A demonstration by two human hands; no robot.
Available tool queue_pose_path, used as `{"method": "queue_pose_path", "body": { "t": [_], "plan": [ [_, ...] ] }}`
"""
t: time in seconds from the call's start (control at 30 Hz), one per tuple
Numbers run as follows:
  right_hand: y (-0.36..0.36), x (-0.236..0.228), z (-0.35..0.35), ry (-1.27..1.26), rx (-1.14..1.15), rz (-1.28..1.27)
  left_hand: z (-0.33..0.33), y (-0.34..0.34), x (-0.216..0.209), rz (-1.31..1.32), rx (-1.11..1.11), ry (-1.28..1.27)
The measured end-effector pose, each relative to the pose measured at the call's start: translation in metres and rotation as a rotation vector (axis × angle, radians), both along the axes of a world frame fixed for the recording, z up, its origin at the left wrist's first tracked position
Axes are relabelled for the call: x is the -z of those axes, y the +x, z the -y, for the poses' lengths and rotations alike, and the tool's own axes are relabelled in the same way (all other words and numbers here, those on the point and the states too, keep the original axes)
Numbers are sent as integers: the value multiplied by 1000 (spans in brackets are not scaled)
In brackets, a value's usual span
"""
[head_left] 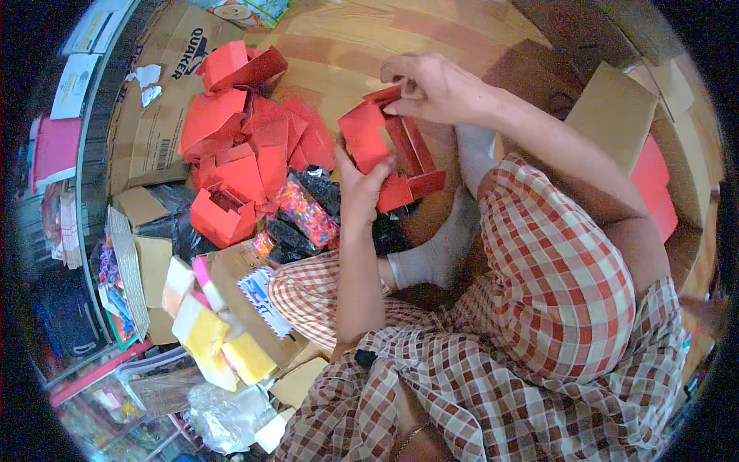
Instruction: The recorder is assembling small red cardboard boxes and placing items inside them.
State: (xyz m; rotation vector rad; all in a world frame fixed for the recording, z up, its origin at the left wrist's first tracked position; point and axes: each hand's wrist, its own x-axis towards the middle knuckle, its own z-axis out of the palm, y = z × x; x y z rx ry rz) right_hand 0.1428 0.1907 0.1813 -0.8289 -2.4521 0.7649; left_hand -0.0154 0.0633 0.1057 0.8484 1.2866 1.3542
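A red cardboard box with its flaps standing up is held tilted in front of me. My left hand grips its lower left side, thumb on the near face. My right hand is at the box's upper edge, fingers curled and the thumb against a flap. Left of the box lies a heap of similar red boxes, several with flaps raised. Just below the heap, a clear packet of multicoloured small pieces rests on black plastic bags.
A large brown carton lies at the far left. At the right stands an open carton with a red piece inside. Yellow and white blocks and clear plastic wrap lie near left, by a shelf. My checked-clothed knee is raised.
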Motion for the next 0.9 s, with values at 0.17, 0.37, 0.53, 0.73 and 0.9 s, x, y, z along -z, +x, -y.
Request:
{"method": "queue_pose_path", "body": {
  "t": [0.17,0.37,0.53,0.73,0.9],
  "plan": [
    [-5,-13,27,330,-232,-149,-4,-17,-3,177,-92,15],
    [-9,-16,37,536,-424,130,-9,-34,0,-83,-264,60],
    [-9,-12,35,576,-540,193,-8,-45,12,67,-323,82],
    [-11,-8,39,564,-558,211,-8,-44,14,76,-250,117],
    [-15,-2,38,617,-579,153,-8,-35,12,162,-273,61]
  ]
}}
